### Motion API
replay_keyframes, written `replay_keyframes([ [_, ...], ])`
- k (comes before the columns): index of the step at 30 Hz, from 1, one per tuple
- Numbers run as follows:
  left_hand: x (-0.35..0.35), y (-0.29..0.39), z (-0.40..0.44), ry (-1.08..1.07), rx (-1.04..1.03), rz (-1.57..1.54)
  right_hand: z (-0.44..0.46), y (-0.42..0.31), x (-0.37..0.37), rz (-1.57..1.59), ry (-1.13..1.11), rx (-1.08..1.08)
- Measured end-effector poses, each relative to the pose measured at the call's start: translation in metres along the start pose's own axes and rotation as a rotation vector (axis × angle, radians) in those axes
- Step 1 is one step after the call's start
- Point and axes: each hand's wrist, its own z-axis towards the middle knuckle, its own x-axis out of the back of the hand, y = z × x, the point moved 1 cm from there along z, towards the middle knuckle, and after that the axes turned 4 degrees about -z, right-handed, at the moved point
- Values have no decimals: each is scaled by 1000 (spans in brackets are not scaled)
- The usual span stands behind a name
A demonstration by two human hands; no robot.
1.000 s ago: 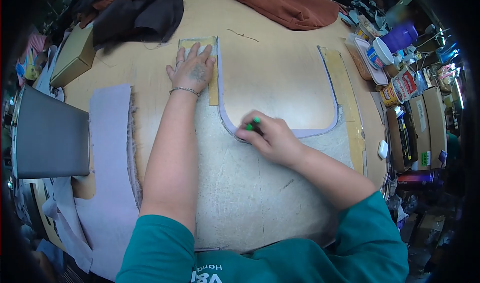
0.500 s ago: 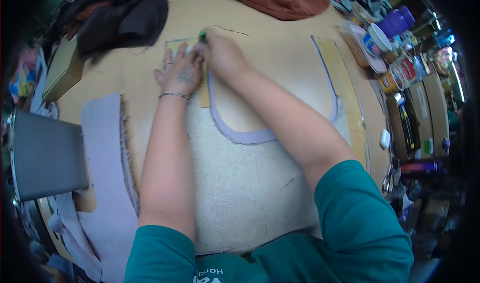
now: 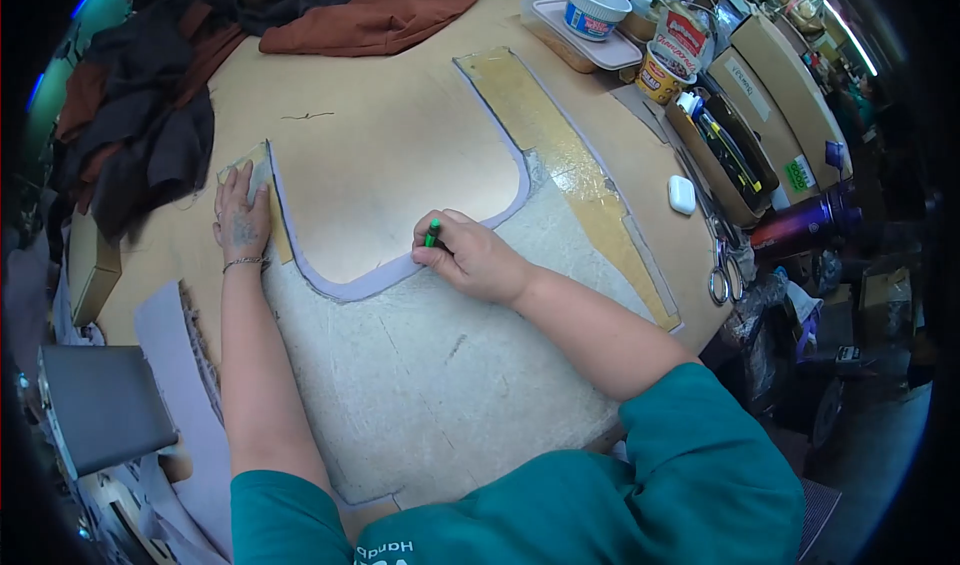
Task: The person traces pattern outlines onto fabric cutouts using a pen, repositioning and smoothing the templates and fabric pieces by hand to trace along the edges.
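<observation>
A large grey pattern board (image 3: 420, 385) with yellow-taped strips lies on the table, and lilac fabric (image 3: 372, 283) shows along its curved inner edge. My left hand (image 3: 243, 215) rests flat on the board's upper left arm, fingers spread. Pinched in my right hand (image 3: 470, 255) is a green pen (image 3: 432, 233), held at the bottom of the curve. The pen's tip is hidden by my fingers.
Lilac fabric (image 3: 185, 365) and a grey bin (image 3: 105, 405) are at the left. Dark cloth (image 3: 160, 115) and brown cloth (image 3: 385, 10) lie at the back. Scissors (image 3: 725, 270), a white case (image 3: 681, 195) and a pen box (image 3: 722, 155) sit at the right.
My right hand with the pen went up to the board's upper left arm, then came back to the curve. The view has turned toward the right. My left hand stays on the left arm.
</observation>
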Motion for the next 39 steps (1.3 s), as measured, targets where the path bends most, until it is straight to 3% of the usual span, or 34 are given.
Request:
replay_keyframes([
  [3,23,18,-27,186,-321,-524,1,-1,1,21,-3,-5],
  [5,63,81,-79,-13,-387,-638,0,1,0,37,19,11],
  [7,77,133,-139,-294,-690,-948,2,2,0,29,44,31],
  [8,74,152,-168,-492,-690,-925,2,2,0,36,42,21],
  [9,67,167,-184,-655,-888,-855,2,2,0,41,37,11],
  [10,59,179,-198,-729,-960,-783,1,2,1,44,33,1],
  [11,58,188,-206,-840,-921,-569,1,2,1,50,35,4],
  [14,45,194,-216,-619,-908,-448,3,5,1,60,46,11],
  [17,47,193,-215,-734,-836,-320,1,8,4,-3,61,8],
  [20,48,199,-217,-651,-757,-214,-3,17,21,-190,129,6],
  [23,46,197,-218,-683,-749,-176,-8,52,74,-167,36,-233],
  [25,46,196,-216,-699,-736,-199,-7,79,104,120,74,-382],
  [27,46,195,-215,-719,-723,-213,12,108,122,194,-59,-255],
  [30,43,192,-214,-722,-715,-251,61,124,136,138,-179,-353],
  [36,38,189,-214,-715,-694,-311,163,143,135,-16,-177,-437],
  [39,35,187,-215,-686,-689,-351,196,164,129,20,-11,-373],
])
